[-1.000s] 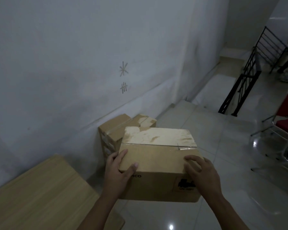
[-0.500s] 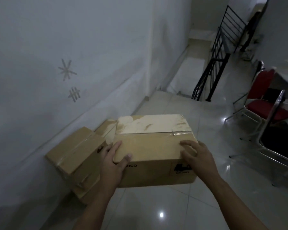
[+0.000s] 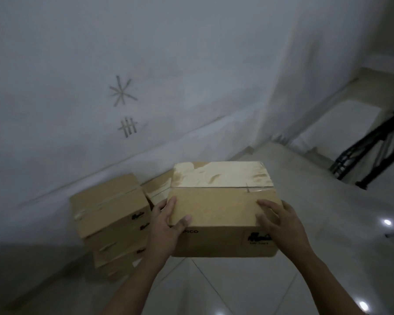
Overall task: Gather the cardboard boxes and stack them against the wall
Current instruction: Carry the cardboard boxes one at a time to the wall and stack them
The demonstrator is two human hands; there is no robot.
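I hold a taped brown cardboard box [image 3: 221,201] in the air in front of me. My left hand [image 3: 166,228] grips its near left corner and my right hand [image 3: 280,221] grips its near right corner. Down to the left, a stack of cardboard boxes [image 3: 109,214] stands on the floor against the white wall [image 3: 168,64]. A further box [image 3: 157,187] lies behind the stack, partly hidden by the held box. The held box hangs to the right of the stack, apart from it.
Glossy pale floor tiles [image 3: 328,246] spread to the right and front. A black metal railing [image 3: 373,151] stands at the right edge by a step. Taped star and tally marks [image 3: 123,105] sit on the wall above the stack.
The view has swung left toward the wall and I have come closer to the stack. The red chair and the table edge have left the view. Both hands keep the same grip.
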